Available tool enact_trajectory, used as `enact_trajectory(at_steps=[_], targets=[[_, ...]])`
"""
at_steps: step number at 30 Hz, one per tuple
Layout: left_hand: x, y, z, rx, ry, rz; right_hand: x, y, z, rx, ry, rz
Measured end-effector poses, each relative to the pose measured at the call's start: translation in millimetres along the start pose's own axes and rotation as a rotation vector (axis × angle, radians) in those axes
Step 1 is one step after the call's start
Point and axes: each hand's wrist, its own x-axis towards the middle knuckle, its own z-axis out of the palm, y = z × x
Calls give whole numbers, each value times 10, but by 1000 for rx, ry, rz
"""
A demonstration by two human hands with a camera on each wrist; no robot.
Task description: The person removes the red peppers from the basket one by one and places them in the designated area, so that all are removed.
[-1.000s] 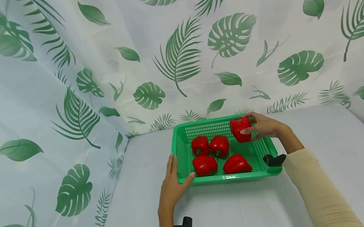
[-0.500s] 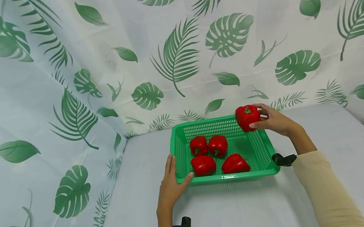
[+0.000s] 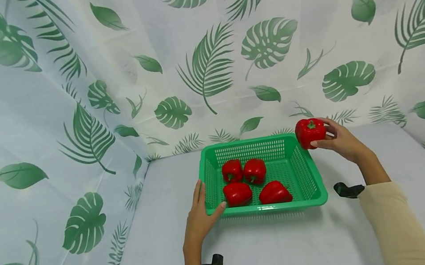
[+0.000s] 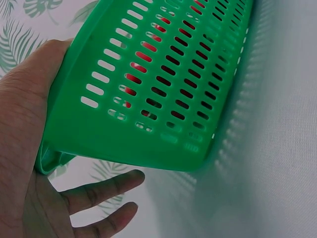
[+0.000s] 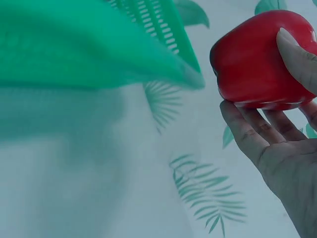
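Observation:
My right hand (image 3: 342, 141) holds a red bell pepper (image 3: 308, 132) above the right rim of a green plastic basket (image 3: 267, 208). In the right wrist view, the thumb lies across the pepper (image 5: 255, 62) and the fingers support it from below. At the basket's front left corner, my left hand (image 3: 198, 221) touches the rim with its fingers extended. The left wrist view shows the left thumb along the basket edge and two fingers stretched out beneath the corner. Inside the basket lie several more red bell peppers (image 3: 238, 193), grouped toward the left and front.
A white-covered table (image 3: 268, 250) supports the basket. Behind it hangs a white curtain (image 3: 226, 117) printed with green leaves, which continues along the left side. Each wrist wears a black camera mount, such as the right mount (image 3: 349, 190).
My right hand has lifted the held pepper up from inside the basket and carried it right, to over the right rim. My left hand stays at the corner.

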Motion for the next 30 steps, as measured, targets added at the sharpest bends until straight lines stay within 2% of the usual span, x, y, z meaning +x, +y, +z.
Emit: enact_trajectory(at_steps=[7,14,25,30], targets=[[-7,-1,-15,-18,6,2,-88,197,-93,-88,25,50],[11,-12,1,-22,11,3,-129,382,-205,-120,26,104],[20,-24,11,-21,16,11,-201,750,-204,-46,9,259],[20,-29,11,-15,15,9,-228,892,-195,-30,20,294]])
